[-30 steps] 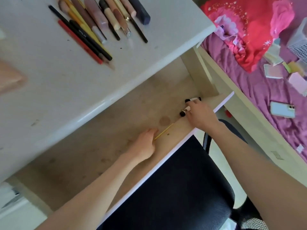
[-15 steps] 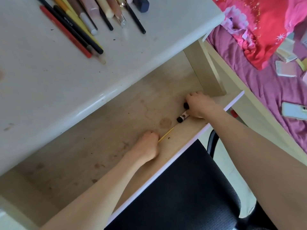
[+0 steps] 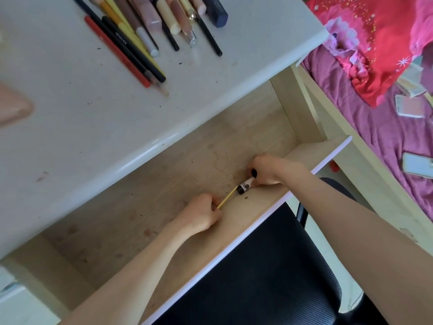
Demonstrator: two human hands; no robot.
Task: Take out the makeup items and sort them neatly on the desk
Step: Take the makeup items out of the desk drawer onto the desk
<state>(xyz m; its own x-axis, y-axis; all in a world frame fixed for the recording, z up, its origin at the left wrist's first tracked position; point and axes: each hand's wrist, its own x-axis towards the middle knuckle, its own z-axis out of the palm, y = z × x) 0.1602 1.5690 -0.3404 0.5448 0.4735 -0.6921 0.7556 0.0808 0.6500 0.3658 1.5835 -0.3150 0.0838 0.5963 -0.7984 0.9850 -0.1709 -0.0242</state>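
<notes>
Both hands reach into the open wooden drawer under the white desk. My right hand grips two small white tubes with black caps near the drawer's front right corner. My left hand pinches a thin yellow stick that lies on the drawer floor, its far tip close to the tubes. Several makeup pencils, pens and tubes lie side by side in a row at the desk's far edge.
A black mesh chair stands below the drawer front. To the right is a bed with purple sheet, a red-pink cloth, a phone and small flat cases. A blurred peach object sits at the desk's left edge.
My right hand closed over both black-capped tubes and gathered them toward the left. My left hand keeps hold of the yellow stick. The camera tilted slightly.
</notes>
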